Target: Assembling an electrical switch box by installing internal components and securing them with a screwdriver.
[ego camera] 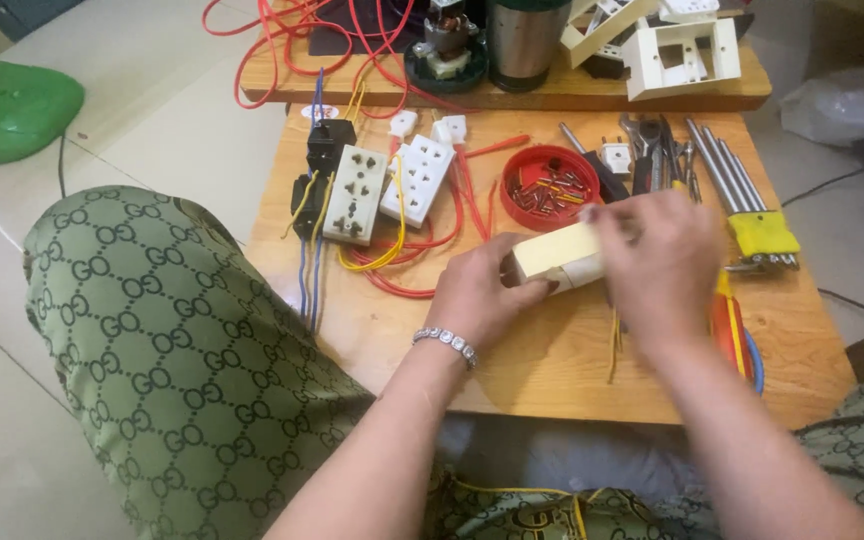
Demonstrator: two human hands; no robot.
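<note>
cream plastic showed between both hands: a small cream box [558, 256] was held just above the wooden table [542, 370], near its middle. the left hand [480, 290], with a beaded bracelet [446, 342] on its wrist, gripped the box's left end, fingers curled around it. the right hand [660, 258] was blurred, closed over the box's right end and hiding that part, so how its fingers sat could not be told exactly. just behind the box stood a round red lid [549, 187] full of small screws and bits. to the left of that lay white socket blocks [389, 182] joined by red and yellow wires [404, 262], with a black block [324, 150] beside them. to the right lay a set of metal keys in a yellow holder [760, 234], and a red-handled screwdriver [727, 330] lay partly under the right forearm. a steel cup [525, 40] and white frames [677, 50] sat on a raised board at the back. green patterned trousers [172, 350] covered the knee at left.
</note>
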